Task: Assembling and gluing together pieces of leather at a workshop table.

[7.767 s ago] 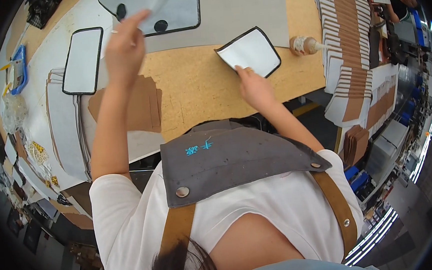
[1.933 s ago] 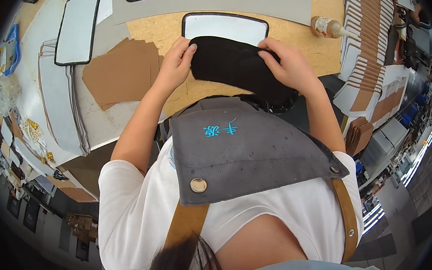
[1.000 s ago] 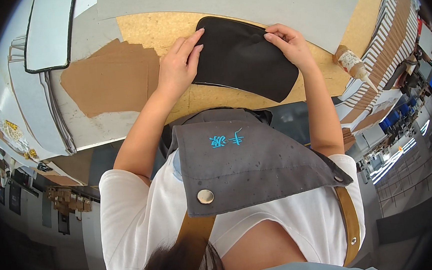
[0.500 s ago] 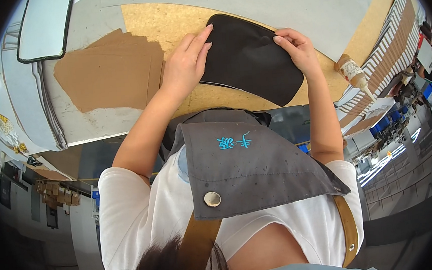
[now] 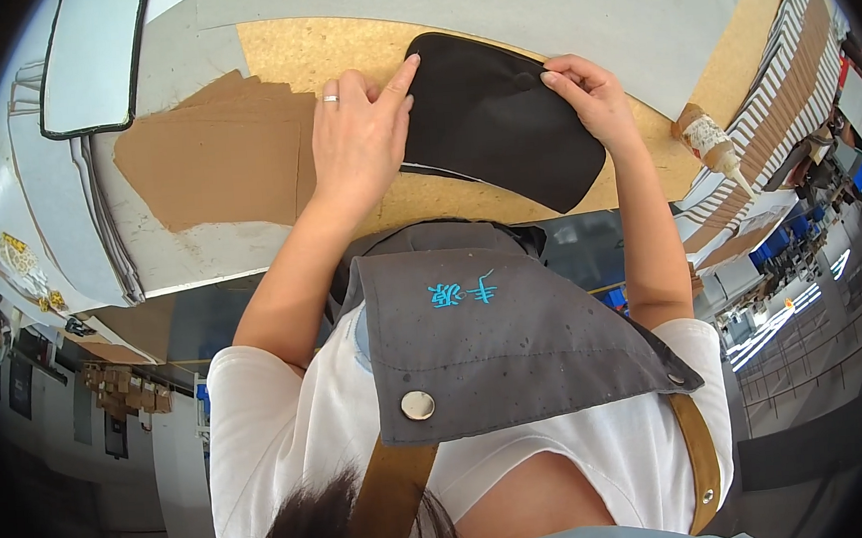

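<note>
A black curved panel (image 5: pixel 495 115), leather-like with a faint round mark near its upper right, lies on the tan board in front of me. My left hand (image 5: pixel 357 139) rests at its left edge. The index finger stretches along that edge to the upper-left corner, while other fingers are partly bent; a ring shows on one of them. At the upper right, my right hand (image 5: pixel 594 98) pinches the panel's edge between thumb and fingers. A thin light line runs along part of the panel's lower edge.
Brown sheets (image 5: pixel 213 159) lie stacked left of my left hand. A black-rimmed pale panel (image 5: pixel 91 58) is at the far left. To the right, a glue bottle (image 5: pixel 710 144) lies by striped stacked pieces (image 5: pixel 774 95). Grey sheeting (image 5: pixel 613 16) covers the table's far part.
My left hand has turned: its fingers beyond the index are more bent and spread to the left, and the ring now shows. My right hand keeps its pinch on the panel.
</note>
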`<action>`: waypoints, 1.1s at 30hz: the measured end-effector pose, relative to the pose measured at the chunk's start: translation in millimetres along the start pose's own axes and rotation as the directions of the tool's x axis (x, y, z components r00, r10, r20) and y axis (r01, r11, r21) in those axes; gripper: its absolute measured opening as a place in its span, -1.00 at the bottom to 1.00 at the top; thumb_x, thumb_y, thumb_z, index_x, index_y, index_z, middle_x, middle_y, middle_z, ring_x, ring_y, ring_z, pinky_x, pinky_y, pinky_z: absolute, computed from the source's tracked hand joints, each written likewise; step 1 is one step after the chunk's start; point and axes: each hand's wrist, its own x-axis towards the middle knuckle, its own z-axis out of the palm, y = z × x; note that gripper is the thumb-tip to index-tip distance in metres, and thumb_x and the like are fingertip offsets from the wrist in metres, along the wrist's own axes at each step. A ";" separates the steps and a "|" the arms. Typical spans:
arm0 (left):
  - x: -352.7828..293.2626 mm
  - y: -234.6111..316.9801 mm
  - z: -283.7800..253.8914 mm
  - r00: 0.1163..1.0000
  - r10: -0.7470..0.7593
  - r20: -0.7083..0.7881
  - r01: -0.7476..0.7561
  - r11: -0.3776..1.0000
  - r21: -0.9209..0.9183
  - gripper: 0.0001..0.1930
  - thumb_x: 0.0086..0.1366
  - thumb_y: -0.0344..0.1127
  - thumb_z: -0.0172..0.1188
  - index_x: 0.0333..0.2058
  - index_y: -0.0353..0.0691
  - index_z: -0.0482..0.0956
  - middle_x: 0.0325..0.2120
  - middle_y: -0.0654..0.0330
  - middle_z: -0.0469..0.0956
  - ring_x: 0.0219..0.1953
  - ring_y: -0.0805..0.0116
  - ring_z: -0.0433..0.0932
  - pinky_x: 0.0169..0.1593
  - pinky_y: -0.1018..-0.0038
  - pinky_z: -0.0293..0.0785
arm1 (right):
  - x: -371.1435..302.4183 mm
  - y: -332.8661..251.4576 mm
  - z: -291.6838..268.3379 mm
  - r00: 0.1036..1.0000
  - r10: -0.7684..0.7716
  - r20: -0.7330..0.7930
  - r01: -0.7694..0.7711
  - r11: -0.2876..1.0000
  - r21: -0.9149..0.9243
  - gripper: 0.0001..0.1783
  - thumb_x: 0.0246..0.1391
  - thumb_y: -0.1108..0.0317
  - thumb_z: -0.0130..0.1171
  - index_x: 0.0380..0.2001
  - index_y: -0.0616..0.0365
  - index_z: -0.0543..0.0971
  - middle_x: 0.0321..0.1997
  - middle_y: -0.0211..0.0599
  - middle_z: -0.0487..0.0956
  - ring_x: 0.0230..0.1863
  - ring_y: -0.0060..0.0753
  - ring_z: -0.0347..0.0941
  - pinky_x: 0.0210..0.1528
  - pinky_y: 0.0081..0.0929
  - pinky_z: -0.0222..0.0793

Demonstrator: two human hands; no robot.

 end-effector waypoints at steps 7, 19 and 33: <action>8.9 4.0 6.7 0.958 0.281 -0.055 -0.277 0.958 0.073 -0.55 0.14 -0.33 0.16 0.05 -0.13 0.39 0.15 0.30 0.28 0.15 0.44 0.25 0.19 0.35 0.00 | -0.5 -0.3 3.6 0.999 -0.032 -0.001 0.032 0.999 0.010 -0.84 0.05 0.34 0.18 -0.35 0.20 0.56 -0.51 -0.62 0.47 -0.44 -0.77 0.29 -0.34 -0.74 0.23; 28.5 7.7 3.4 0.924 0.379 -0.051 -0.332 0.860 0.387 -0.56 0.15 -0.32 0.14 0.05 -0.12 0.40 0.01 0.34 0.40 -0.05 0.47 0.41 0.08 0.46 0.21 | -1.6 -0.3 4.9 0.995 -0.101 -0.013 0.101 0.995 -0.025 -0.86 0.07 0.36 0.17 -0.34 0.21 0.54 -0.51 -0.63 0.44 -0.46 -0.81 0.26 -0.37 -0.77 0.20; 27.9 28.6 8.9 0.907 0.414 0.081 -0.422 0.882 0.210 -0.46 0.14 -0.24 0.15 0.12 -0.12 0.30 0.13 0.31 0.28 0.18 0.44 0.22 0.24 0.26 -0.07 | 0.8 -3.5 7.6 0.995 -0.100 -0.018 0.097 0.989 -0.111 -0.82 0.02 0.26 0.13 -0.40 0.14 0.55 -0.53 -0.43 0.55 -0.50 -0.55 0.36 -0.38 -0.55 0.30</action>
